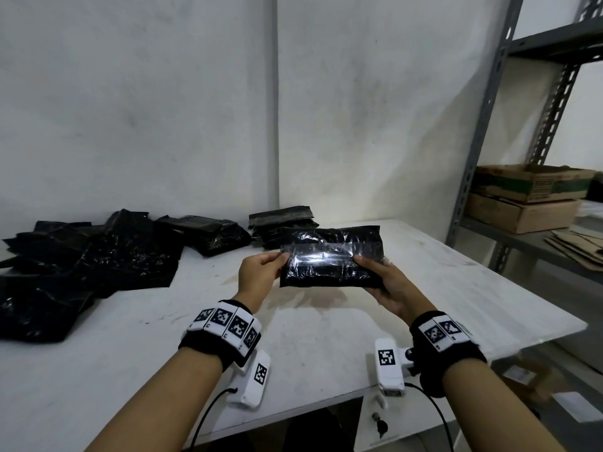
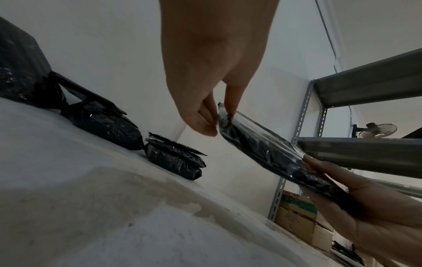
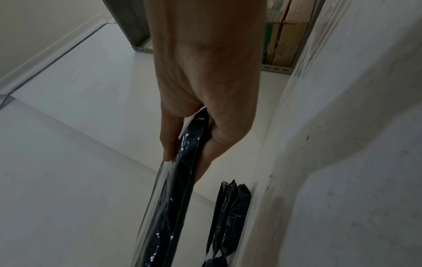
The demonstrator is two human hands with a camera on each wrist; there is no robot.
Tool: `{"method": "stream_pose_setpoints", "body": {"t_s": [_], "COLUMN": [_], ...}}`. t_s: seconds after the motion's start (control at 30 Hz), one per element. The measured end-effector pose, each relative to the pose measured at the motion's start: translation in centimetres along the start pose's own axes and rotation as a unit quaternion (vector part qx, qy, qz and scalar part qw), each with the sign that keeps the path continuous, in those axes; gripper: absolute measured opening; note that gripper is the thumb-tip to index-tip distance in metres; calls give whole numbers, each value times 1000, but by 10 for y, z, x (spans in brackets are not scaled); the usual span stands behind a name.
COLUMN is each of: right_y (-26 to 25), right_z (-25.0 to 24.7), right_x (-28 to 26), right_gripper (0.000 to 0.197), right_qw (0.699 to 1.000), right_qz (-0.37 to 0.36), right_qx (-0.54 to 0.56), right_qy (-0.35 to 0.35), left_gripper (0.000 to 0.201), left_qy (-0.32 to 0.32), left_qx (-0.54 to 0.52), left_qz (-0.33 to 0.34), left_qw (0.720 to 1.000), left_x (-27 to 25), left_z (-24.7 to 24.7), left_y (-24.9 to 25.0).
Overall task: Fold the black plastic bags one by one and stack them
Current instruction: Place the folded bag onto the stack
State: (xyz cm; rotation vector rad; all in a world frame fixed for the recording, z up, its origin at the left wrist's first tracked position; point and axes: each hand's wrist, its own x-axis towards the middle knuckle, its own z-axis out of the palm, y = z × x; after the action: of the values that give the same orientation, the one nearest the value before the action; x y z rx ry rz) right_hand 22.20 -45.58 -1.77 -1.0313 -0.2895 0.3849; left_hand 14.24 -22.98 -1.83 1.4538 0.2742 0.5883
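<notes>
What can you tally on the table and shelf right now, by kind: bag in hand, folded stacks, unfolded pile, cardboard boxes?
Folded bag held up by left hand and right hand: 1
Folded stacks by the wall: 2
Loose pile of unfolded bags; bags too overlapped to count: 1
Cardboard boxes on the shelf: 2
Total: 6

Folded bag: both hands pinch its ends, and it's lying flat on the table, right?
Not flat on the table. The folded bag is held in the air above the table, as the left wrist view shows; left hand and right hand do pinch its ends.
</notes>
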Motion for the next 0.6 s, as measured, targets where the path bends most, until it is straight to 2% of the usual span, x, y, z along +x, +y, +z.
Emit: {"method": "stream_pose_setpoints", "body": {"t_s": [0.1, 0.2, 0.37, 0.5, 0.6], "right_y": [0, 0, 0, -3, -3], "right_z": [1, 1, 1, 0, 1], "right_x": [1, 2, 1, 1, 1], "right_gripper": [30, 38, 42, 36, 50], "right_qw": [1000, 1000, 1000, 1000, 1000], "right_qz": [1, 7, 19, 12, 11], "right_qx": [2, 4, 15, 12, 9], "right_qy": [1, 2, -11, -17, -18], "left_gripper": [16, 18, 25, 22, 34], "left_qy": [-9, -18, -38, -71, -110], "left_qx": [-28, -49, -116, -121, -91], "left_qz": [-19, -36, -95, -112, -119], "left_qw": [999, 998, 988, 984, 983], "left_x": [-2, -3, -2, -4, -8], "left_z": [1, 1, 1, -2, -3], "left_y": [3, 7, 8, 12, 18]}}
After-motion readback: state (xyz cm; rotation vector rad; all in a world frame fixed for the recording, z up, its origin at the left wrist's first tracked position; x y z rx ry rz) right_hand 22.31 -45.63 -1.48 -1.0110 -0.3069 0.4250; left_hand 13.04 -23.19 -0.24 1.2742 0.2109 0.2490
